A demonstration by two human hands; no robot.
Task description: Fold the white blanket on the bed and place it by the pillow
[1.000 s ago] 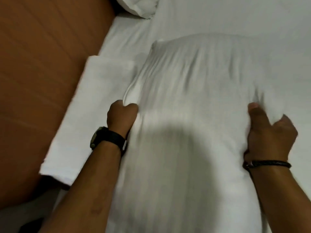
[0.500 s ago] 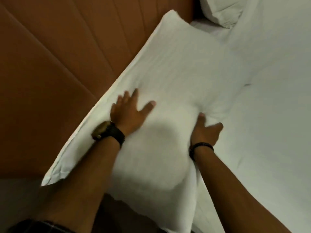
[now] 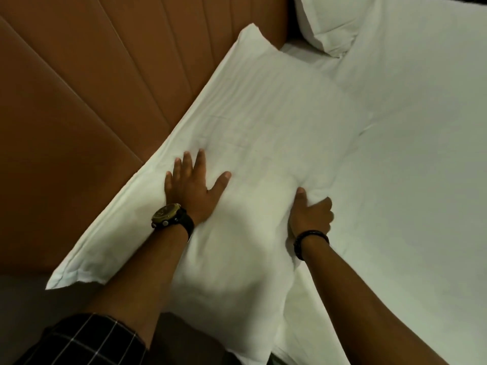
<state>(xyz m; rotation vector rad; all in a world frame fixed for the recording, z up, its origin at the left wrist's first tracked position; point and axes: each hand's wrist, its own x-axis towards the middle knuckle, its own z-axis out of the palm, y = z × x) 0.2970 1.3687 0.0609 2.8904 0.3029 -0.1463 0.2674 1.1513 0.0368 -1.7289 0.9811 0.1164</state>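
Both arms reach forward. The left hand lies flat, fingers spread, palm down on the pillow. The right hand curls at the pillow's right edge, thumb up, pinching its fabric.
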